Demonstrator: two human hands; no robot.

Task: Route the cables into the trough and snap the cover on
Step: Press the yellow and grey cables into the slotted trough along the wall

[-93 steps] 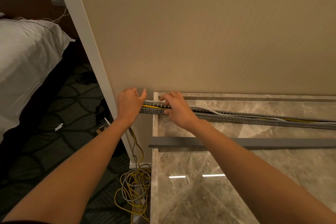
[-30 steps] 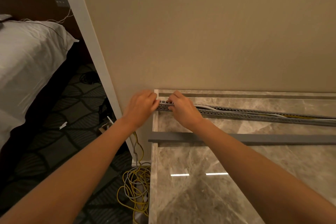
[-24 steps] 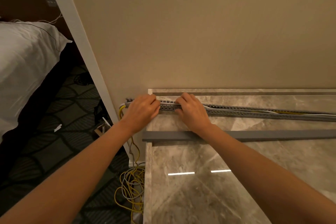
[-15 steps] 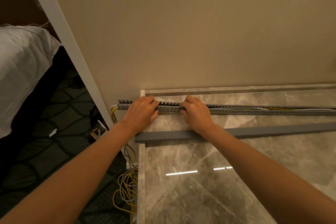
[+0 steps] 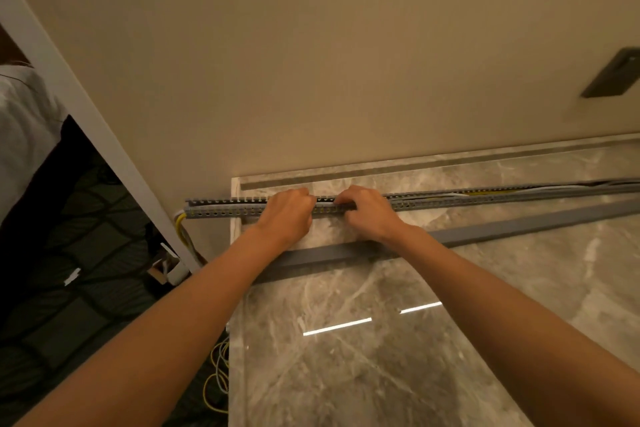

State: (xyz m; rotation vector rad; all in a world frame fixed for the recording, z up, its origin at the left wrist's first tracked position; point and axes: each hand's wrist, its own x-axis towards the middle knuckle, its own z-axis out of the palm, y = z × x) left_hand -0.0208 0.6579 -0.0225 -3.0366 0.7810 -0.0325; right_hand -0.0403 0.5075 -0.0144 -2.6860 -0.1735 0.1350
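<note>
Both hands are curled on the slotted trough (image 5: 450, 199): left hand (image 5: 289, 215) and right hand (image 5: 369, 213), fingers pressing the cables (image 5: 323, 207) between them inside.

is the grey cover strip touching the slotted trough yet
Apart. The head view shows a band of bare marble counter between the cover, lying flat, and the trough.

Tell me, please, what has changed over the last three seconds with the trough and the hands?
The trough has slid left, so its end now overhangs the marble top. The left hand and right hand both stayed on it, pressing cables in. The cover still lies loose in front.
</note>
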